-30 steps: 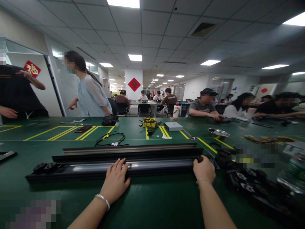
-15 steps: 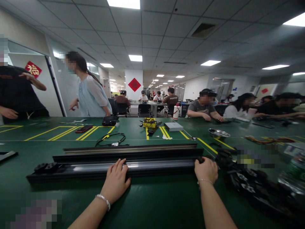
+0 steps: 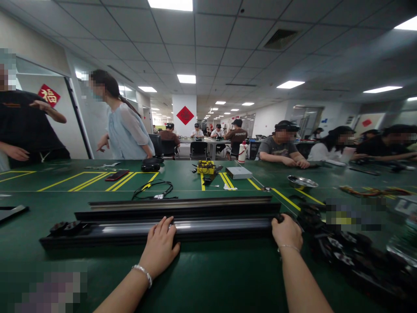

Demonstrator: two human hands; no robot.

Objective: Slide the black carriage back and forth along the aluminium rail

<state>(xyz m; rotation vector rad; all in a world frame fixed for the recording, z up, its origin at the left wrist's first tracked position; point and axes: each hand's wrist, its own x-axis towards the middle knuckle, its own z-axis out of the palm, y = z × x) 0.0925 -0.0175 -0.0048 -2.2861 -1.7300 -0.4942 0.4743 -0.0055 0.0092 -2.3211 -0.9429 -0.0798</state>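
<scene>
A long black channel-shaped housing [image 3: 107, 240] lies crosswise on the green table. Inside it runs a shiny grey tube [image 3: 211, 224]. My left hand [image 3: 163, 250] rests on the tube near its middle, palm down with fingers stretched out. At the right end, my right hand [image 3: 287, 234] has its fingers closed round a small black end piece [image 3: 279, 218], mostly hidden by the fingers. Several round black parts [image 3: 67, 227] sit in the housing's left end. Just behind lies another black rail [image 3: 182, 202].
On the right is a heap of black parts [image 3: 345, 252], with a metal bowl [image 3: 302, 182] behind it. Farther back lie a black cable [image 3: 169, 187], a phone [image 3: 117, 175], a grey box [image 3: 239, 173] and a yellow item [image 3: 206, 167]. Several people sit or stand beyond the table.
The view has shifted slightly, moving everything a little to the right. My right hand has moved slightly right at the housing's end. My left hand stays on the tube.
</scene>
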